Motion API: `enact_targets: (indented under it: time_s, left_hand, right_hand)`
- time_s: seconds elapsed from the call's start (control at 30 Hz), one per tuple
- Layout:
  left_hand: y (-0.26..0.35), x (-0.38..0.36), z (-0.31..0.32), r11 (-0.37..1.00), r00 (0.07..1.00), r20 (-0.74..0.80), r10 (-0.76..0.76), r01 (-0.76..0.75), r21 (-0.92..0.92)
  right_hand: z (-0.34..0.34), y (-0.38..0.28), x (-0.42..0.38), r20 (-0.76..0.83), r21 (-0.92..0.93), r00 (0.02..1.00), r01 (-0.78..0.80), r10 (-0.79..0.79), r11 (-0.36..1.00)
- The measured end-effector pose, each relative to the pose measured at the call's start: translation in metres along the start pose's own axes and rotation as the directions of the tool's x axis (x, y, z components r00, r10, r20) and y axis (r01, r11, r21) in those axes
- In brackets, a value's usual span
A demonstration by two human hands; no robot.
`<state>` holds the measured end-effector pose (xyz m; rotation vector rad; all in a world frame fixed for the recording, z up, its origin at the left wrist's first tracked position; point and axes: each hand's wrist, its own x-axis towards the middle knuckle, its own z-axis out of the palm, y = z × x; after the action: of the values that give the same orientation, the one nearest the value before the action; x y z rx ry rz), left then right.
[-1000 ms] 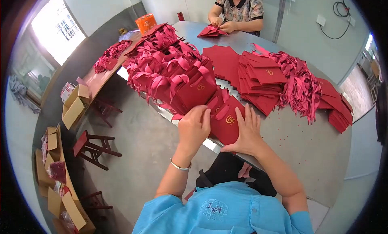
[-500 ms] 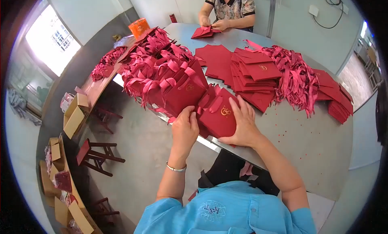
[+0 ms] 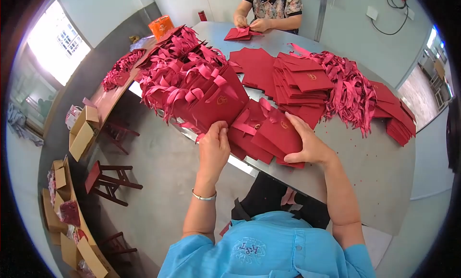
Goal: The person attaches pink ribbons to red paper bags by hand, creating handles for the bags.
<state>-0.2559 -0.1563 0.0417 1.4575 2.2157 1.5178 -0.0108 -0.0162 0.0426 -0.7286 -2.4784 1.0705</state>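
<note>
Dark red paper gift bags with pink ribbon handles stand packed in a long row [image 3: 192,81] at the left of the table. My left hand [image 3: 214,142] is closed at the front lower edge of this row, fingers bent against the nearest bag [image 3: 220,101], which bears a gold emblem. A few more gift bags [image 3: 278,134] lean fanned out to the right of the row, ribbons on top. My right hand [image 3: 311,141] grips their right side, thumb below and fingers over the far edge.
Flat red bags lie in piles [image 3: 302,78] beyond my right hand, beside a heap of pink ribbons [image 3: 353,93] and another bag pile [image 3: 394,114]. Across the table [image 3: 379,167], a person's hands [image 3: 252,26] work on a red bag. Stools [image 3: 110,182] and open cartons [image 3: 84,134] stand left.
My right hand has moved right with the loose bags, which now spread apart and lean away from the row. My left hand stays at the row's front edge.
</note>
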Motion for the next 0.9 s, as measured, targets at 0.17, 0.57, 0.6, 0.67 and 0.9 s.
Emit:
enact_targets:
  time_s: [0.17,0.57,0.6,0.67,0.9]
  left_hand:
    - [-0.008,-0.001,0.003,0.999,0.999,0.0,0.043,-0.043,0.006]
    - [0.009,-0.003,0.021,0.878,0.944,-0.027,0.329,-0.295,0.376]
    - [0.011,-0.001,0.022,0.856,0.953,-0.022,0.302,-0.261,0.445]
    - [0.013,0.004,0.025,0.832,0.961,-0.025,0.276,-0.226,0.506]
    - [0.0,0.013,0.029,0.766,0.968,-0.03,0.251,-0.18,0.618]
  right_hand:
    - [-0.007,-0.014,-0.006,0.085,-0.194,0.995,-0.036,0.054,0.98]
    - [-0.027,-0.02,0.001,0.149,0.313,0.977,-0.19,0.149,0.93]
    - [-0.029,-0.02,0.004,0.153,0.313,0.979,-0.18,0.138,0.932]
    - [-0.034,-0.019,0.005,0.156,0.305,0.979,-0.171,0.128,0.937]
    - [-0.034,-0.018,0.005,0.221,0.539,0.972,-0.193,0.083,0.82]
